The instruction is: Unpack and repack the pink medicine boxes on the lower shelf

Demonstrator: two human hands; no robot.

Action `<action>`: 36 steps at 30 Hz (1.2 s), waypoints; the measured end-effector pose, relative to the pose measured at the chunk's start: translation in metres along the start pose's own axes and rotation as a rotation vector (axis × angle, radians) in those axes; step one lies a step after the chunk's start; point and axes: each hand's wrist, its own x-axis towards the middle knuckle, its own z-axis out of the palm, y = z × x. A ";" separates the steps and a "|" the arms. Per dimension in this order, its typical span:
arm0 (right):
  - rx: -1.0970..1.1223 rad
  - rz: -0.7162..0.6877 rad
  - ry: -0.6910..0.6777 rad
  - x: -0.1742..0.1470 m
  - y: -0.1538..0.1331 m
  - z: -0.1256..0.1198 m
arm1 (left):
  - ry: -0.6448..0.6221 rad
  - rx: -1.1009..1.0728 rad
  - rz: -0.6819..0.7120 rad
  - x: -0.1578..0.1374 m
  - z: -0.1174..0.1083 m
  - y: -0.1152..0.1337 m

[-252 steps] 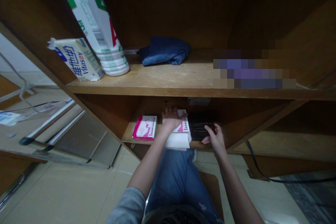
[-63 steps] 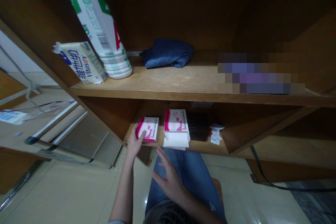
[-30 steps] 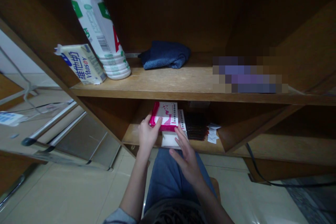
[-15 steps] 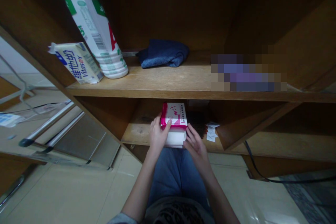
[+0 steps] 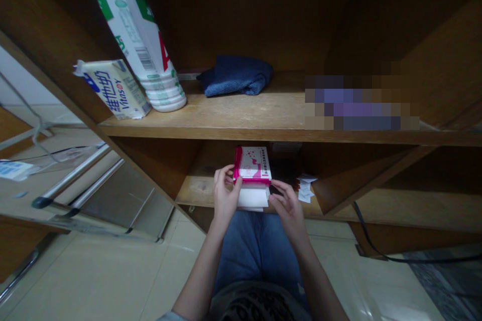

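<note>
A pink and white cardboard box (image 5: 252, 164) with printed lettering is at the front of the lower shelf compartment. From its near end a white flap or panel (image 5: 253, 196) extends toward me. My left hand (image 5: 226, 188) grips the box's left side, thumb on the near edge and fingers curled behind. At the right near corner, the curved index finger of my right hand (image 5: 288, 203) touches the box. Its thumb sits by the edge of the white panel, with a gap between thumb and finger. Whatever is inside the box is hidden.
On the upper shelf (image 5: 226, 119) stand a large white bottle (image 5: 141, 45) and a Vitasoy carton (image 5: 116, 88), beside a folded dark blue cloth (image 5: 237, 76). Crumpled white paper (image 5: 306, 188) lies right of the box. A metal-framed rack (image 5: 75, 180) is at left; a black cable (image 5: 371, 241) at right.
My right hand has shifted slightly right, its thumb and index finger now at the box's near corner. The left hand still holds the box, and the white panel is more exposed.
</note>
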 end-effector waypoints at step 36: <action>-0.526 -0.268 -0.169 -0.006 0.006 -0.015 | -0.029 -0.091 -0.007 -0.037 -0.013 -0.029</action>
